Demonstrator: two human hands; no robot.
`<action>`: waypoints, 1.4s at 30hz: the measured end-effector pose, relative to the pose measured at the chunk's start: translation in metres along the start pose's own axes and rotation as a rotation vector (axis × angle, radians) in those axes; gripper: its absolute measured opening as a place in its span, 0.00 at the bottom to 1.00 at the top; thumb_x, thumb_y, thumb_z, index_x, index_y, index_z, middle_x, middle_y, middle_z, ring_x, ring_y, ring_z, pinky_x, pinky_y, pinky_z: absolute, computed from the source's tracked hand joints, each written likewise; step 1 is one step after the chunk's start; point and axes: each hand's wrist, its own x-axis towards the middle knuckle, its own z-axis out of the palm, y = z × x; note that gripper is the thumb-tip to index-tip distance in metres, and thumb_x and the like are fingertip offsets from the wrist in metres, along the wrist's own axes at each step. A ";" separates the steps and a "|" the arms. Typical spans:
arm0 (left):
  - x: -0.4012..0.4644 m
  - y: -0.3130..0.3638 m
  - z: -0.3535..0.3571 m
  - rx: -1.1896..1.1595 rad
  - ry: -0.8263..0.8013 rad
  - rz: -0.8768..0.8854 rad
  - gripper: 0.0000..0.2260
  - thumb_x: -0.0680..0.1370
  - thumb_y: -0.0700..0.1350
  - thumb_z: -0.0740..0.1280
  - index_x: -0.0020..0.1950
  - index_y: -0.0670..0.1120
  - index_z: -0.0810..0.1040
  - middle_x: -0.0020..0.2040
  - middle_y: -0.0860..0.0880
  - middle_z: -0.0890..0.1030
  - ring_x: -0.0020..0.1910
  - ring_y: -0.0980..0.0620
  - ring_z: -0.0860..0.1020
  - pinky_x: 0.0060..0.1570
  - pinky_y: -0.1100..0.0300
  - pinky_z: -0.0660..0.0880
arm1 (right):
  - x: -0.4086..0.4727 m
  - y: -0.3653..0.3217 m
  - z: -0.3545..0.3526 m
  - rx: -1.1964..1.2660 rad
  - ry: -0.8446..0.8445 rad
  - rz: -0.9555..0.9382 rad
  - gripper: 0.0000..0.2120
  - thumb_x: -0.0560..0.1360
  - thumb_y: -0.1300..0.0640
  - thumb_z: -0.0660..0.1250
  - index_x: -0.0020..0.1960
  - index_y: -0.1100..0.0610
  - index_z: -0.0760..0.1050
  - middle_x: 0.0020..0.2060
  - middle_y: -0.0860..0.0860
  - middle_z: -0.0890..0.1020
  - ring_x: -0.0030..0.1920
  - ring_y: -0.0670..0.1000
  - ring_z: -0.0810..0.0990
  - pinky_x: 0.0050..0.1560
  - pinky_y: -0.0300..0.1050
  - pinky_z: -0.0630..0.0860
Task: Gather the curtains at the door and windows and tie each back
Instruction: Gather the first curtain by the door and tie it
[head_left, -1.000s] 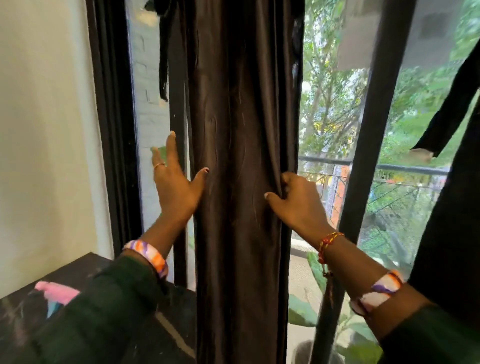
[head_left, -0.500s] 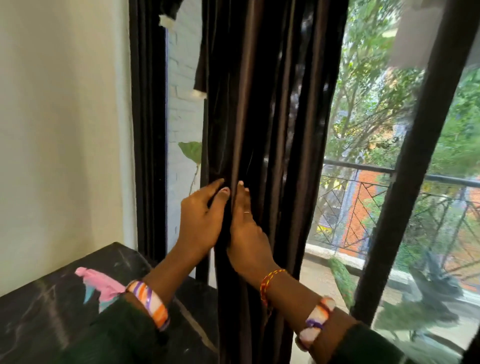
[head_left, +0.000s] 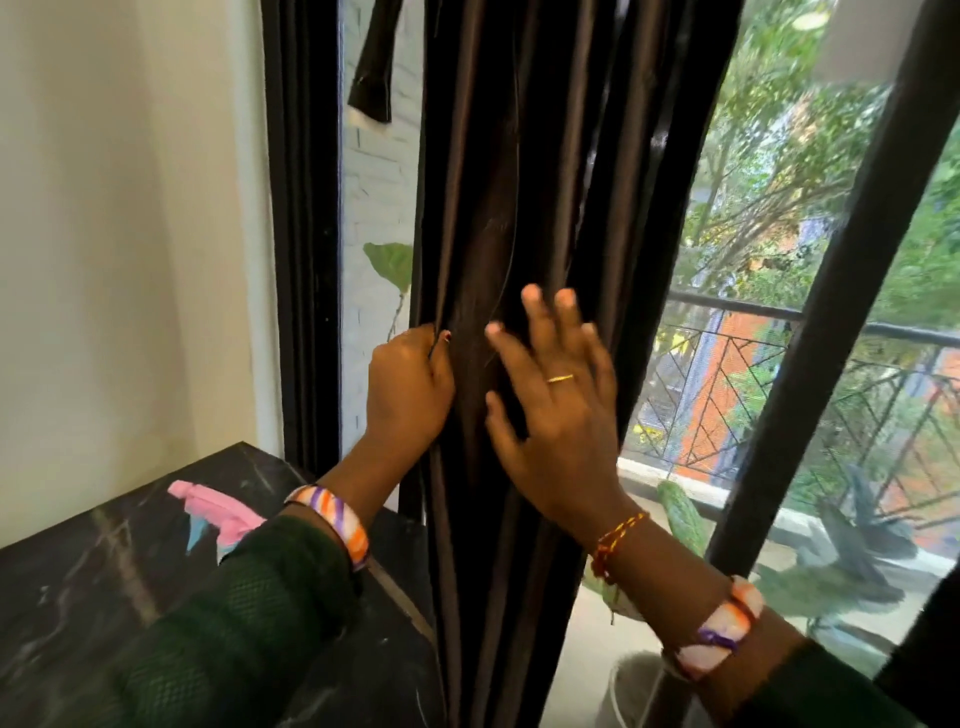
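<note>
At the window, centre: I log the dark brown curtain (head_left: 524, 208), hanging bunched in vertical folds before the glass.
Left hand (head_left: 408, 392): I see it raised, fingers curled round the curtain's left edge, gripping a fold.
Right hand (head_left: 553, 410): fingers straight and spread, laid against the folds, holding nothing; gold ring (head_left: 560, 379) showing.
Lower left: black marble counter (head_left: 78, 597), a pink spray bottle (head_left: 218, 512) lying on it.

Bright daylight enters through the clear glass window (head_left: 779, 260); the glossy dark brown curtain (head_left: 519, 182) catches sheen (right fingers motion-blurred), and edges bow.
</note>
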 end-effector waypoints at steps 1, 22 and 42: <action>-0.001 0.000 0.002 0.003 -0.008 0.014 0.15 0.77 0.42 0.58 0.33 0.36 0.74 0.29 0.39 0.77 0.26 0.45 0.73 0.28 0.55 0.71 | 0.001 0.004 -0.003 0.034 -0.008 0.057 0.31 0.72 0.58 0.67 0.71 0.59 0.61 0.73 0.60 0.61 0.74 0.57 0.56 0.71 0.55 0.61; -0.037 0.056 -0.017 -0.124 -0.100 0.064 0.13 0.80 0.40 0.57 0.40 0.36 0.76 0.33 0.49 0.72 0.27 0.62 0.69 0.33 0.80 0.67 | -0.026 -0.054 -0.025 0.196 -0.730 0.502 0.40 0.78 0.67 0.56 0.72 0.54 0.27 0.69 0.64 0.66 0.52 0.62 0.79 0.49 0.50 0.74; -0.047 0.062 -0.043 -0.013 -0.077 0.150 0.11 0.77 0.37 0.61 0.35 0.35 0.73 0.29 0.43 0.72 0.28 0.51 0.68 0.27 0.68 0.62 | -0.027 -0.044 -0.089 0.203 -0.164 0.438 0.42 0.74 0.58 0.65 0.75 0.58 0.39 0.76 0.56 0.49 0.75 0.54 0.53 0.72 0.49 0.60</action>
